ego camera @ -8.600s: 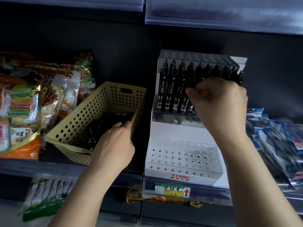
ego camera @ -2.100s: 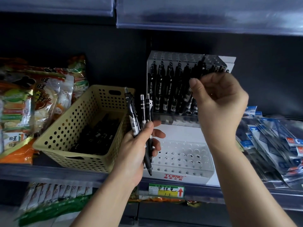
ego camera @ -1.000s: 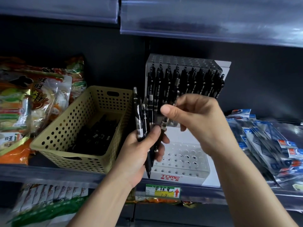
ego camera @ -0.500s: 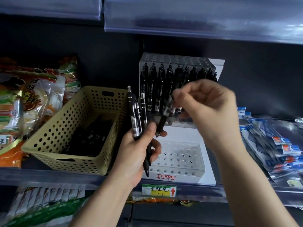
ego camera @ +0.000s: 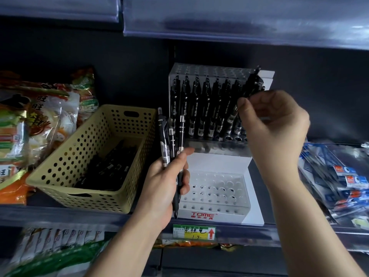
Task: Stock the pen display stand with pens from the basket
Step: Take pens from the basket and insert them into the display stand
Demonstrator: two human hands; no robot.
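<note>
**Pen angled over the top tier**

The slim black plastic click pen [ego camera: 252,82] leans with its button end up-right and its tip down-left, towards the empty holes [ego camera: 237,139] at the right end of the top tier of the white-and-clear two-tier display stand [ego camera: 219,160]. The right hand [ego camera: 275,124], the nearer one, pinches it between thumb and fingers. The left hand [ego camera: 165,176] grips spare black pens [ego camera: 171,136] upright beside the yellow perforated plastic basket [ego camera: 79,140].

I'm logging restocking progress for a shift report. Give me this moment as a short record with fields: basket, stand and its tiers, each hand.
basket: yellow, perforated, loose pens inside
stand: white, two tiers
upper tier: rows of upright pens; some front-right holes empty
lower tier: no pens visible in its holes
left hand: holds a bunch of pens upright, between basket and stand
right hand: pinches one tilted pen at upper tier's right end
</note>
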